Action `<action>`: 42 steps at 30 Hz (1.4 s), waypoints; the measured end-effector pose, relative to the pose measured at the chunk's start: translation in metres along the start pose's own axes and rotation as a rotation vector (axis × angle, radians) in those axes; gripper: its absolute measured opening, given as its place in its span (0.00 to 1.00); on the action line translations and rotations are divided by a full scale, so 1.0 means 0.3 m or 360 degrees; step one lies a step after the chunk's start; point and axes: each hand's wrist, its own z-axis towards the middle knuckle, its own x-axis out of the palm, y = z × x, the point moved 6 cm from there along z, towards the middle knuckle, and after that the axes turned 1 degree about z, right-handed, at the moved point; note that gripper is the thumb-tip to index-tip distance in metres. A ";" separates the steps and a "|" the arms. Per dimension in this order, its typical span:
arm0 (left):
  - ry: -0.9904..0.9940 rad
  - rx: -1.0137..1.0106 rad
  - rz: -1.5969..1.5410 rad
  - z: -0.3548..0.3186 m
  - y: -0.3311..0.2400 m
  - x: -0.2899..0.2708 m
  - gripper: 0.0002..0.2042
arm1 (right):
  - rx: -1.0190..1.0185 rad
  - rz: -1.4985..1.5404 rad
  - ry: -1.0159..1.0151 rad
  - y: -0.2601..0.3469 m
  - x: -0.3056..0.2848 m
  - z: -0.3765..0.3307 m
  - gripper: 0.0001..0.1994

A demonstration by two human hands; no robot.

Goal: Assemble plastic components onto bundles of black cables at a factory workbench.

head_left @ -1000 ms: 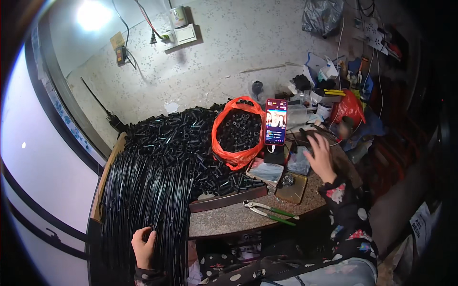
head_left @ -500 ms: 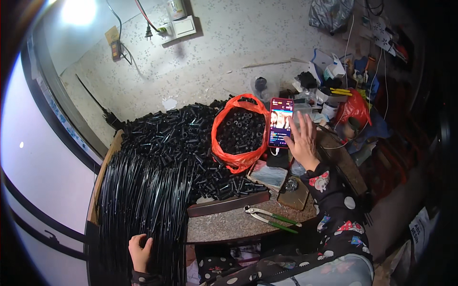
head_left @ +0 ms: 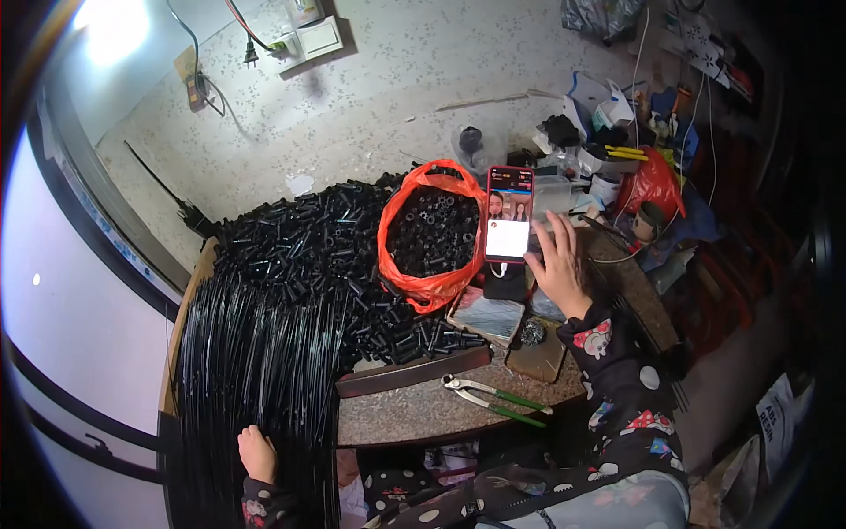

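Your right hand [head_left: 557, 264] is up with its fingers spread apart, fingertips just beside the red-cased phone [head_left: 508, 214] that stands propped near the worktop's [head_left: 423, 414] far right edge, screen lit with a white panel. Your left hand [head_left: 257, 453] rests at the near left edge, fingers curled together on the bundle of black rods [head_left: 251, 353]. Left of the phone sits an orange bag [head_left: 429, 234] of black tubes, and green-handled pliers [head_left: 493, 398] lie near the front edge.

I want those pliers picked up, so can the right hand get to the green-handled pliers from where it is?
Probably yes: the right hand is beside the phone, and the green-handled pliers lie uncovered on the table below it.
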 end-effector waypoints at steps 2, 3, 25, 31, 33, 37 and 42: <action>-0.0016 0.0001 0.0061 0.002 0.001 0.002 0.11 | -0.0011 -0.0012 0.0022 0.008 0.021 -0.004 0.26; -0.0042 -0.0046 0.0021 -0.001 0.010 0.005 0.10 | -0.0027 -0.0031 0.0044 0.012 0.029 -0.004 0.25; -0.0185 -0.0104 0.0019 -0.006 0.015 -0.003 0.03 | -0.0241 0.0688 0.0184 0.333 -0.072 -0.071 0.23; -0.0040 -0.0589 -0.0561 0.029 0.011 -0.107 0.13 | -0.0392 0.0824 0.0802 0.442 -0.044 -0.428 0.14; 0.0094 -0.0501 -0.0619 -0.006 0.038 -0.028 0.14 | -0.0368 0.1006 0.1033 0.529 -0.035 -0.479 0.14; -0.0270 -0.0354 -0.0505 -0.008 0.038 -0.107 0.10 | -0.0406 0.0797 0.1081 0.533 -0.029 -0.530 0.14; -0.0107 -0.0368 -0.0546 -0.010 0.073 -0.081 0.10 | -0.0287 0.0802 0.1036 0.481 -0.048 -0.560 0.13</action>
